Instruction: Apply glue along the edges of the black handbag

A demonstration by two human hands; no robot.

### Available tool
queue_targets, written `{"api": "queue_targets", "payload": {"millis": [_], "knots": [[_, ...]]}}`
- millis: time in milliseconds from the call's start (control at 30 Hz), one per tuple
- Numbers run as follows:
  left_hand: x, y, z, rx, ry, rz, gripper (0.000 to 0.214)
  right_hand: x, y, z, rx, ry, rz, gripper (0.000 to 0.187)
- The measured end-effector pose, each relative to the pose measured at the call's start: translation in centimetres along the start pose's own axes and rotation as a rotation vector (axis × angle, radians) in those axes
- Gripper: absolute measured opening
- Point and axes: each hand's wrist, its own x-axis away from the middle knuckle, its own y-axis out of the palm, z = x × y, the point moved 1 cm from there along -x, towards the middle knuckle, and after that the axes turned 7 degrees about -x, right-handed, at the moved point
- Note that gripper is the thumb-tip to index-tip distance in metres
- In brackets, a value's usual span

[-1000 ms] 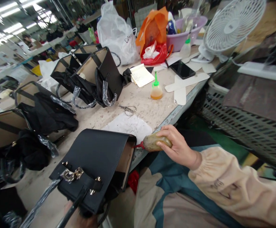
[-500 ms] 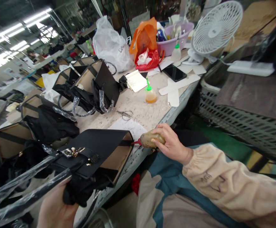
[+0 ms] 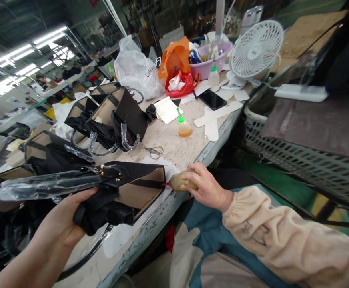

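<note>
My left hand [image 3: 60, 219] grips the black lining hanging from a black handbag [image 3: 126, 185] that lies on its side on the worktable [image 3: 174, 148]. The bag's open brown inside faces right, and its plastic-wrapped handles [image 3: 48, 185] stick out to the left. My right hand [image 3: 204, 187] is closed round a dirty glue bottle [image 3: 182, 182] at the table's front edge. The bottle's red tip touches the bag's open rim.
Several more black handbags [image 3: 114, 120] stand behind and to the left. Scissors [image 3: 154, 151], an orange glue bottle [image 3: 184, 127], a notepad [image 3: 167, 109], a phone [image 3: 212, 99], paper patterns [image 3: 216, 115], plastic bags [image 3: 136, 69], a purple basin [image 3: 209, 64] and a white fan [image 3: 254, 49] crowd the table. A plastic crate [image 3: 306, 152] stands right.
The handbag has been tipped from flat onto its side, opening now facing right. My left hand has risen into view on the lining. The bottle's tip has reached the bag's rim.
</note>
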Motion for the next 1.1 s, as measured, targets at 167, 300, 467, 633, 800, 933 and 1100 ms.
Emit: {"api": "queue_targets", "payload": {"millis": [167,300,467,633,800,933,1100], "knots": [[-0.4,1.7,1.4,-0.013,0.048,-0.104,0.023,-0.3,-0.7,-0.2,0.08,-0.092,-0.017,0.013],[-0.8,2.7,1.9,-0.014,0.03,-0.144,0.022,-0.4,-1.4,0.0,0.127,-0.153,0.005,0.016],[-0.8,3.1,2.3,0.0,-0.003,-0.138,0.014,-0.4,-2.5,0.4,0.148,-0.161,0.037,0.026],[-0.7,3.4,2.8,0.014,0.011,-0.162,0.022,-0.4,-3.1,0.1,0.156,-0.158,0.02,0.027],[-0.8,4.0,3.5,-0.011,0.012,-0.173,0.017,-0.3,-2.9,-0.1,0.134,-0.138,-0.024,0.022],[-0.9,4.5,3.9,-0.035,0.003,-0.182,0.014,0.2,-2.7,0.2,0.067,-0.018,0.038,0.019],[-1.2,4.7,3.9,-0.044,-0.013,-0.181,0.012,1.0,-2.2,0.6,-0.025,0.094,0.107,0.018]]}}
